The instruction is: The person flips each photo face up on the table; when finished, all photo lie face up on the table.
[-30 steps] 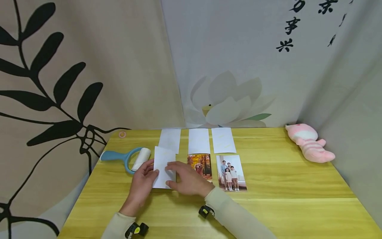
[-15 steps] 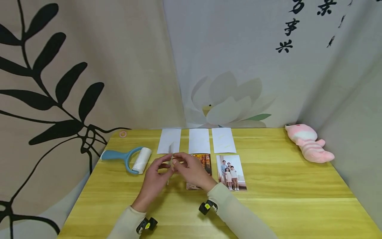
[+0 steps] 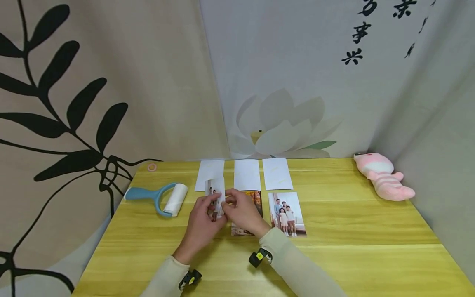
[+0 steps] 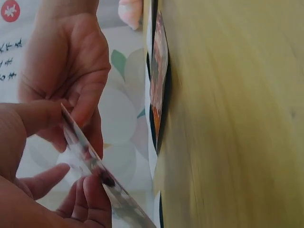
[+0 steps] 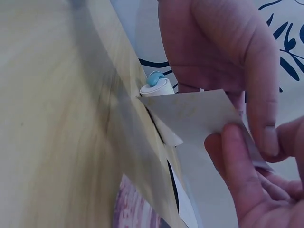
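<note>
A photo print [image 3: 214,184] of several people is raised over the table, tilted, its picture side showing in the head view. My left hand [image 3: 202,229] grips it from the left, fingers bent round its lower part. My right hand [image 3: 245,212] pinches the right edge. The right wrist view shows the print's pale back [image 5: 190,110] with right fingertips against it. Just right of the hands lies an autumn-coloured photo [image 3: 257,201], partly covered by my right hand. Beside that, a family photo [image 3: 287,214] lies face up.
White cards [image 3: 210,170], [image 3: 247,175], [image 3: 278,174] lie in a row along the table's back edge. A blue-handled lint roller [image 3: 157,198] is at the left, with a small pink ring [image 3: 151,167] behind it. A pink plush toy [image 3: 384,176] lies at the far right.
The print, first white side up over the left spot, was turned edge-on between both hands and now shows its picture. Both hands have shifted to the right and further back.
</note>
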{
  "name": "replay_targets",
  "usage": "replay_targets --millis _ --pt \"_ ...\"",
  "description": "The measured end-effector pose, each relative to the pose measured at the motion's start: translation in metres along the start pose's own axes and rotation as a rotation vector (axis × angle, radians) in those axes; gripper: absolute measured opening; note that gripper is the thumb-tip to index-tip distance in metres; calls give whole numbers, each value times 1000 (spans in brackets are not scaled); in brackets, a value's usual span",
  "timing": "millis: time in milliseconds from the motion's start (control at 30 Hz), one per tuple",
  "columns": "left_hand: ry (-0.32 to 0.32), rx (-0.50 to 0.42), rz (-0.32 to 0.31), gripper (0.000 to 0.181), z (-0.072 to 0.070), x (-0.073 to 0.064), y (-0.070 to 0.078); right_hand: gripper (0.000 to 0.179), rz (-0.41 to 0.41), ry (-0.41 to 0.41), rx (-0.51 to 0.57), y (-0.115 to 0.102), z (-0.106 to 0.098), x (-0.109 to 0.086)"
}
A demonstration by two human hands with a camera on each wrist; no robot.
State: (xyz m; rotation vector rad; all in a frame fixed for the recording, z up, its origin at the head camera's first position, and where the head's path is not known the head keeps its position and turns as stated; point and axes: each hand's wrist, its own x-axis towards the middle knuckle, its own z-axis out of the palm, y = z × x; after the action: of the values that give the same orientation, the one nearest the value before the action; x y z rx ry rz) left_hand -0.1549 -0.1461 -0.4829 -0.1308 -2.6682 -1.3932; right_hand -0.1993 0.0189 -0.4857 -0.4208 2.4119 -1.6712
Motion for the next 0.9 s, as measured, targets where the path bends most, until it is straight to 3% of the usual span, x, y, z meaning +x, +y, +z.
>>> replay_targets --millis 133,233,433,633,900 --pt "-8 -65 11 58 -6 2 -4 42 20 -9 64 0 -3 0" --pt "10 -152 -17 51 -14 5 -11 44 44 -19 146 -1 -6 -1" --pt "71 -273 -186 43 -27 15 -28 49 43 -46 206 -5 -9 -4" --pt "9 -473 -347 41 -33 21 -41 48 10 -57 172 -7 -9 -8" --pt "-11 -542 -374 35 -34 22 -50 49 11 -54 143 -3 -6 -10"
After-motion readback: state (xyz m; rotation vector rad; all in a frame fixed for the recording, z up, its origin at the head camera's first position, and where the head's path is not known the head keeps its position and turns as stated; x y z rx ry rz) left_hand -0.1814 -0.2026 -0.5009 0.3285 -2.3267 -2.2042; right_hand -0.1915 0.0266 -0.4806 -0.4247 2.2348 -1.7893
